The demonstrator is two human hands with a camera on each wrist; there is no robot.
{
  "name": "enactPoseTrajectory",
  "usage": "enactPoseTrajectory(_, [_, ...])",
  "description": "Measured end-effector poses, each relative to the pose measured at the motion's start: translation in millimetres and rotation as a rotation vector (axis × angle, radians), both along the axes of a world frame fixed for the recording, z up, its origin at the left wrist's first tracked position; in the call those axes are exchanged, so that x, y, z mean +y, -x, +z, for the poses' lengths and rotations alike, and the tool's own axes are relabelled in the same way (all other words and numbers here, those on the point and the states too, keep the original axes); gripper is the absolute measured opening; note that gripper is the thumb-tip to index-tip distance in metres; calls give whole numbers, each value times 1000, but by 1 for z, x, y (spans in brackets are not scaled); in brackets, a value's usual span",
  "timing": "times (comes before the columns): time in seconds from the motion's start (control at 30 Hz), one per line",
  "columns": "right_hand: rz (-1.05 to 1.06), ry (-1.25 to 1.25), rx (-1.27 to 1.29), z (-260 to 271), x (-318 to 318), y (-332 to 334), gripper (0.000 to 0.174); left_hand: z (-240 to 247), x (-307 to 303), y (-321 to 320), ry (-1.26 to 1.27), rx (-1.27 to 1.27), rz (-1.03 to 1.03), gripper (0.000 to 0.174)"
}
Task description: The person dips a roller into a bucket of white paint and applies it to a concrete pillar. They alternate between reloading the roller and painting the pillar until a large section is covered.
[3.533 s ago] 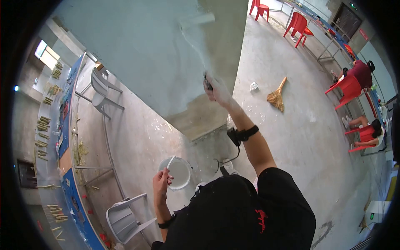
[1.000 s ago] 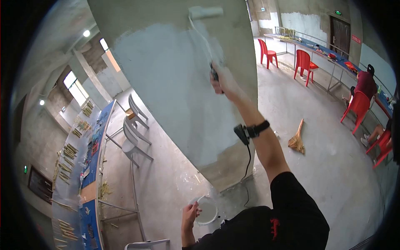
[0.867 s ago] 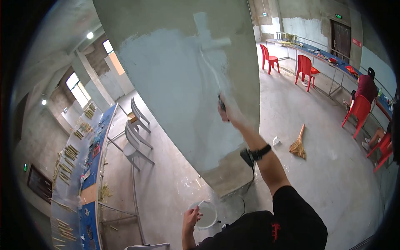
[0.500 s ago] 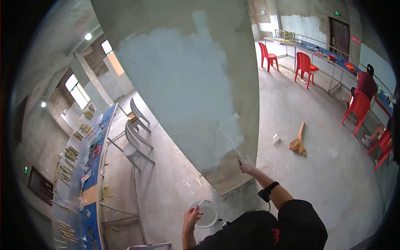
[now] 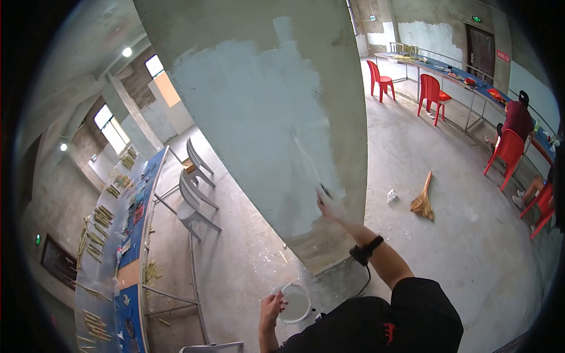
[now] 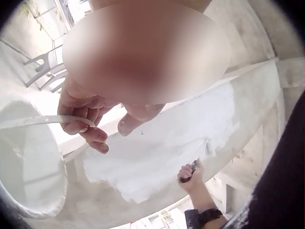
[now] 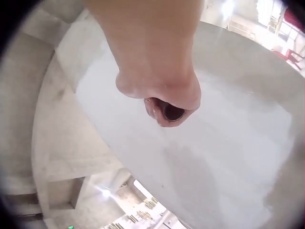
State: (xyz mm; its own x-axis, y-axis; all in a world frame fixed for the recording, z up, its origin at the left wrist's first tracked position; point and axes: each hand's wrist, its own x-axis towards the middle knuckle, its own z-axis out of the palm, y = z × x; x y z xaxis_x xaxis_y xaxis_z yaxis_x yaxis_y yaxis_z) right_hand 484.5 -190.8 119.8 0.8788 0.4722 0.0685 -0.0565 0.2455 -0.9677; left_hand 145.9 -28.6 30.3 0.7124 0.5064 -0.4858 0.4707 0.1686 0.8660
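Observation:
In the head view my right hand [image 5: 332, 207] grips the black handle [image 5: 322, 189] of a paint roller. Its pale rod [image 5: 306, 157] reaches up over a wet, light blue-grey patch on the pillar [image 5: 344, 70]; motion blurs the roller head. The right wrist view shows the fingers of that hand [image 7: 162, 90] curled round the handle, its hollow end [image 7: 174, 113] facing the camera. Low in the head view, my left hand [image 5: 271, 309] holds the white bail [image 6: 38, 121] of a bucket [image 5: 308, 309], which has pale liquid inside. The bail lies across its curled fingers.
A long blue-topped table [image 5: 130, 294] runs along the left, with grey chairs [image 5: 189, 209] beside it. On the right are a straw broom [image 5: 422, 206], crumpled white stuff [image 5: 392, 196], red chairs [image 5: 430, 91], another table and a seated person [image 5: 519, 120].
From low on the right part of the painted patch, my right hand and the roller have moved up and to the left. My left hand has stayed at the bucket.

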Motion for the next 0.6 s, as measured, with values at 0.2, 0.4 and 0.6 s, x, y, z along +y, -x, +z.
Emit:
enactPoseTrajectory(0.2, [71, -45, -96, 153, 12, -34, 49, 1, 2, 4, -16, 16, 26, 38])
enactPoseTrajectory(0.4, [143, -109, -283, 273, 13, -44, 48, 5, 5, 3, -41, -15, 19, 37])
enactPoseTrajectory(0.6, [162, -110, -303, 248, 12, -37, 50, 13, 5, -3, -27, -33, 16, 37])
